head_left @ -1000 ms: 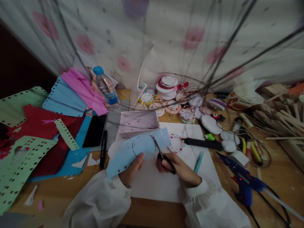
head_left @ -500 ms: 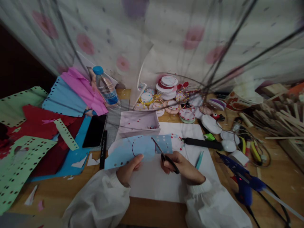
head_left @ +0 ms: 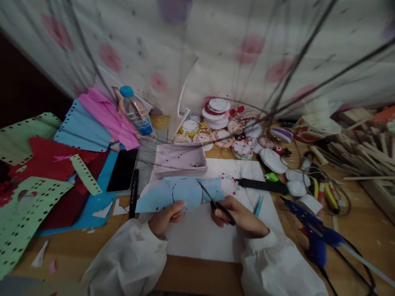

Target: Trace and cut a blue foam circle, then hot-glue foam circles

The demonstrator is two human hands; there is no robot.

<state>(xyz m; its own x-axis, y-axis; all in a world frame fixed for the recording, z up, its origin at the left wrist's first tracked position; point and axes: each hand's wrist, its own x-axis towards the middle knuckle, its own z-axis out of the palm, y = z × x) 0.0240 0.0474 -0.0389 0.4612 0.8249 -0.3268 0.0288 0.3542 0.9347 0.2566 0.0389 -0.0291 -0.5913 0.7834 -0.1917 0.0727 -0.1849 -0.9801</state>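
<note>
The left hand (head_left: 166, 218) pinches a pale-blue paper sheet (head_left: 191, 191), long axis crosswise; nearer its right end, the right hand (head_left: 239, 216), fingers curled around black-handled metal scissors (head_left: 213, 202), points them forward-left.

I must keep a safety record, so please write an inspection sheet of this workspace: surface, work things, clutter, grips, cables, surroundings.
Surface: wooden table, white sheet on it.
Job's things: blue paper with dark marks; scissors, one blade showing over it.
Clutter: coloured sheets, paper scraps, phone, marker and bottle, left; round decorated pieces, back; glue gun, right.
Grips: left grip holds the blue paper; right grip holds the scissors.
Cables: glue gun's cord runs past the lower edge of view; dark lines overhead, nature unclear.
Surroundings: flower-patterned backdrop; other people: nothing seen.
</note>
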